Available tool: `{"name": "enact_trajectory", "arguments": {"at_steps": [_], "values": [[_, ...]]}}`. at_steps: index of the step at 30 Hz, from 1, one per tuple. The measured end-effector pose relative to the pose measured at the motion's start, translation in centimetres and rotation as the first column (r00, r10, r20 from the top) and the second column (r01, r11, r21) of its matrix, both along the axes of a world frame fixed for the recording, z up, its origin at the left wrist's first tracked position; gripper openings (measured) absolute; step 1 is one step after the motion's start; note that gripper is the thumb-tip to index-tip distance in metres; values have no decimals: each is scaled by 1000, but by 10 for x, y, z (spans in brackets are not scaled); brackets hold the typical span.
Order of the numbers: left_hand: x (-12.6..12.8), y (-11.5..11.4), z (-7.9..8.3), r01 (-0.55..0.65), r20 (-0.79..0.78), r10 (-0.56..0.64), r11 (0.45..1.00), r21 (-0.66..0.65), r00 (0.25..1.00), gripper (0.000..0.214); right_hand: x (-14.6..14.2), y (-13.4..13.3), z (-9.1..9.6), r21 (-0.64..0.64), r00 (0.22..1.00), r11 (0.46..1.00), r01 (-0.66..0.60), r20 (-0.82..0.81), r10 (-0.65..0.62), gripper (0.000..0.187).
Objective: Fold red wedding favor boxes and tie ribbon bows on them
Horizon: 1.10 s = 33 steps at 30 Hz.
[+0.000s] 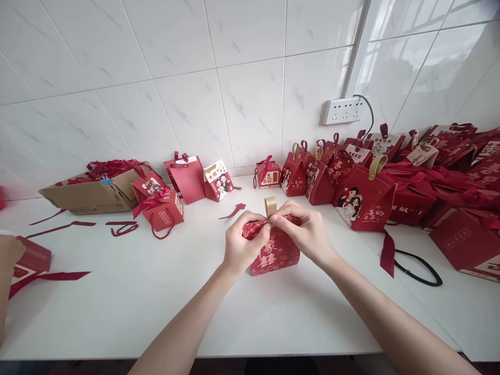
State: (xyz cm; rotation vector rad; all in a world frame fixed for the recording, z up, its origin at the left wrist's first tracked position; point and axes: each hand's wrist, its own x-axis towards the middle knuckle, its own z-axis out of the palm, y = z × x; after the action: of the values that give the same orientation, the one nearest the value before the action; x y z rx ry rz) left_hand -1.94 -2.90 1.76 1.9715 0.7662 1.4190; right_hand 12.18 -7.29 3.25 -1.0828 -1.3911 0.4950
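A red gift box [279, 252] with pale Chinese characters stands on the white table in front of me. A gold ribbon loop [270, 206] sticks up from its top edge. My left hand [244, 239] grips the box's top left part, thumb on the front and fingers behind. My right hand [307, 229] closes on the top right part, its thumb and forefinger pinching at the base of the loop. Both thumbs nearly meet there. The fingers behind the box are partly hidden.
Many finished-looking red gift boxes [367, 195] crowd the right side. A cardboard box [97, 200] of red ribbons stands back left. Ribbon scraps [233, 210] and a black cord loop [420, 271] lie on the table [156, 302]. Another person's hand [11, 255] holds a red box at far left.
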Motion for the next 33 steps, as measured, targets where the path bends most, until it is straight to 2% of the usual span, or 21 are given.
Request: {"name": "enact_trajectory", "arguments": {"at_steps": [9,24,33], "values": [[0,0,2,34,14,-34,999,-35,999,10,0,1,-1,-10,997,999,-42,-70,42,15],[2,1,5,35,3,-35,996,-77,999,9,-2,7,-7,-25,970,1000,-7,-245,0,16],[1,4,4,37,3,-37,994,-106,999,9,-1,5,-3,-56,984,998,-29,-174,19,15]]}}
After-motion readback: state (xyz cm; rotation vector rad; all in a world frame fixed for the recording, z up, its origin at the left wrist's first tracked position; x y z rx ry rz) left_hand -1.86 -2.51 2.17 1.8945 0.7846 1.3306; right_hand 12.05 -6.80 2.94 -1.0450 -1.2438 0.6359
